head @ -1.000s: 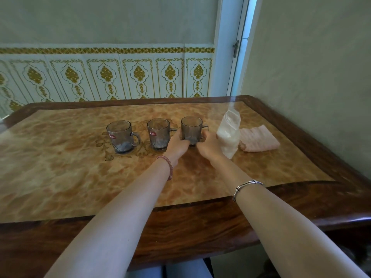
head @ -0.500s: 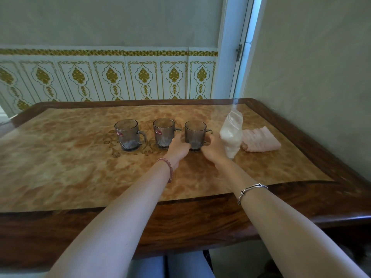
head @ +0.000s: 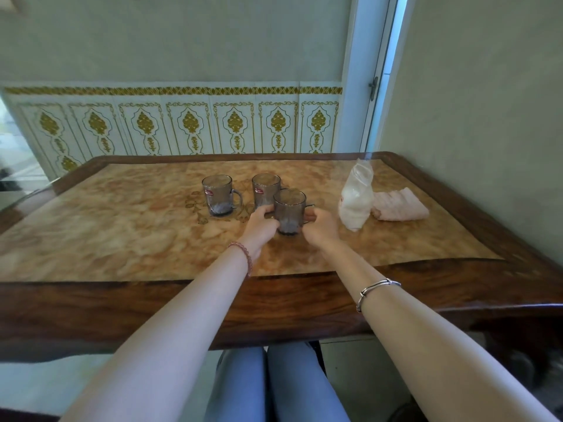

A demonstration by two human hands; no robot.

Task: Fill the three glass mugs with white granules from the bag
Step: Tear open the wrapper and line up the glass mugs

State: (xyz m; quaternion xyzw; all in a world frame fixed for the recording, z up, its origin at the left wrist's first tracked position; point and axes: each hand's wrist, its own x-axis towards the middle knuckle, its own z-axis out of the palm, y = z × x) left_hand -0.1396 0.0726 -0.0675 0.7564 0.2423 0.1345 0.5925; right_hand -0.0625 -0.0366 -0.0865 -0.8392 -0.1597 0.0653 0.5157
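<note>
Three smoky glass mugs stand on the marbled table top point(head: 128, 239). The left mug point(head: 217, 198) and the middle mug point(head: 265, 190) stay in a row further back. The right mug point(head: 289, 210) sits nearer to me, cupped between both hands. My left hand point(head: 260, 223) wraps its left side and my right hand point(head: 320, 224) holds its right side by the handle. All three mugs show a little white stuff at the bottom. The clear bag of white granules point(head: 356, 197) stands upright to the right, apart from my hands.
A folded pink cloth point(head: 399, 207) lies right of the bag. The table has a raised dark wooden rim point(head: 304, 303) close to my body. A plain wall runs along the right side and a tiled wall behind.
Both hands have drawn the right mug out of the row, toward me. The other two mugs and the bag have stayed put. The camera has tilted up slightly.
</note>
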